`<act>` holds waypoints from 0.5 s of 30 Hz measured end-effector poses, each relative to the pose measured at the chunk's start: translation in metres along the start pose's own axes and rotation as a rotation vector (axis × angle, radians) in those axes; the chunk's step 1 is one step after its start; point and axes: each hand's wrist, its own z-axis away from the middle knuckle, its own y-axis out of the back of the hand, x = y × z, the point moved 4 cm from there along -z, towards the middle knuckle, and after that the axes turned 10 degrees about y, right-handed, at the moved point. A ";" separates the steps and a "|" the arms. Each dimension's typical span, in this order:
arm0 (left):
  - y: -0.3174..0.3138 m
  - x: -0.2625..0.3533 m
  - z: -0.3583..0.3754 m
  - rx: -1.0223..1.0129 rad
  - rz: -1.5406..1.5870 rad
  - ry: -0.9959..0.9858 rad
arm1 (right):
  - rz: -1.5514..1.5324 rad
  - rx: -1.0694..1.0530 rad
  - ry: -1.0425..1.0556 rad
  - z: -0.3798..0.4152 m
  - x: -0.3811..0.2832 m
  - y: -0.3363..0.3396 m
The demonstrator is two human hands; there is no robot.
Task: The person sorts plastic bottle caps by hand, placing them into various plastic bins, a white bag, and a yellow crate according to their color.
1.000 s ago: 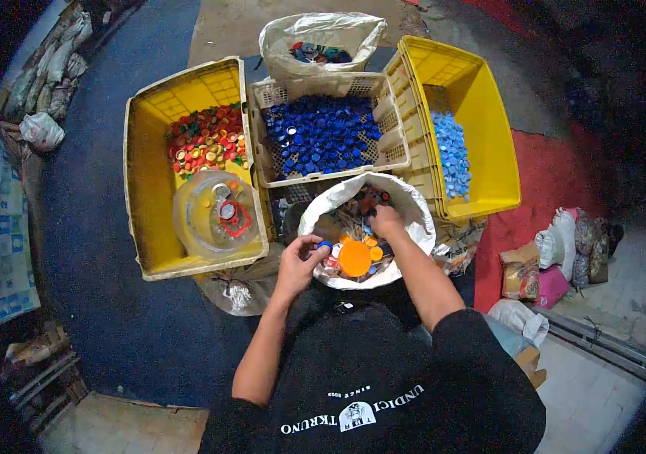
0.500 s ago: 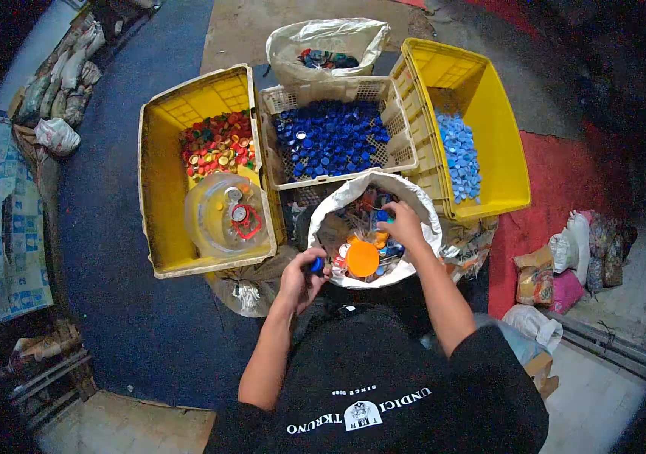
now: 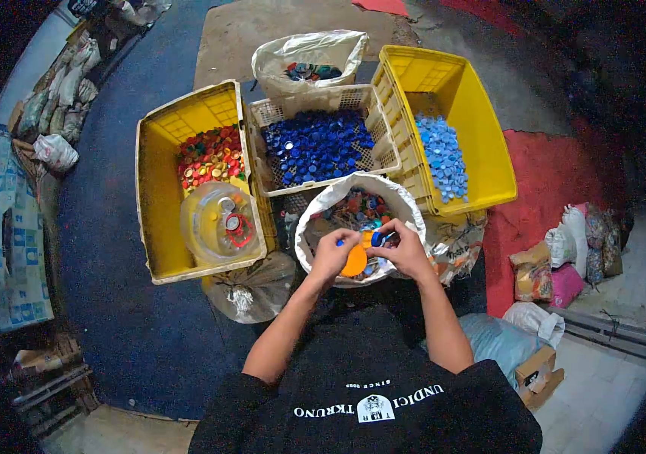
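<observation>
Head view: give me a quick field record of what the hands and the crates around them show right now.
left hand: over the white sack of mixed caps, pinching a small blue cap
right hand: over the same sack, fingers on a blue cap, close to the left hand
orange lid: in the sack, partly under the hands
left yellow crate: red and mixed caps, clear plastic jar
white basket: dark blue caps
right yellow crate: light blue caps

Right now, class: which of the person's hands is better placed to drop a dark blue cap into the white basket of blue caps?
Probably the left hand: it pinches a dark blue cap and lies on the side nearer the white basket. The right hand also grips blue caps.
</observation>
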 end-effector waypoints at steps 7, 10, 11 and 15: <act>0.001 0.006 0.010 0.029 0.058 -0.021 | -0.022 -0.091 0.021 0.008 0.002 -0.013; 0.002 0.004 0.008 0.074 0.024 -0.013 | -0.027 -0.104 0.052 0.009 0.000 -0.021; 0.004 0.004 0.009 0.138 0.138 -0.023 | -0.031 -0.095 0.051 0.010 -0.001 -0.022; 0.011 -0.020 -0.002 0.420 0.051 -0.208 | -0.096 0.004 -0.022 0.013 0.007 -0.022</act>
